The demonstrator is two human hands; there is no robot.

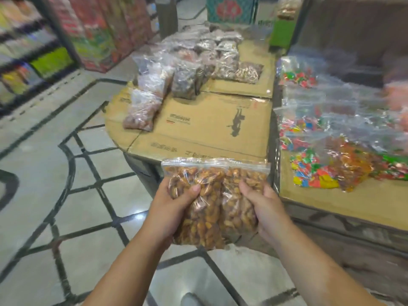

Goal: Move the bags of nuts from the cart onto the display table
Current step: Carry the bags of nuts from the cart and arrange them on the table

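my left hand (pixel 174 208) curls round the left bag of nuts (pixel 205 219), thumb across its front. my right hand (pixel 265 208) grips the right bag of nuts (pixel 237 208) likewise. the bags touch side by side just short of the display table (pixel 209 129), long axes running lengthwise toward it, zip tops nearest it.
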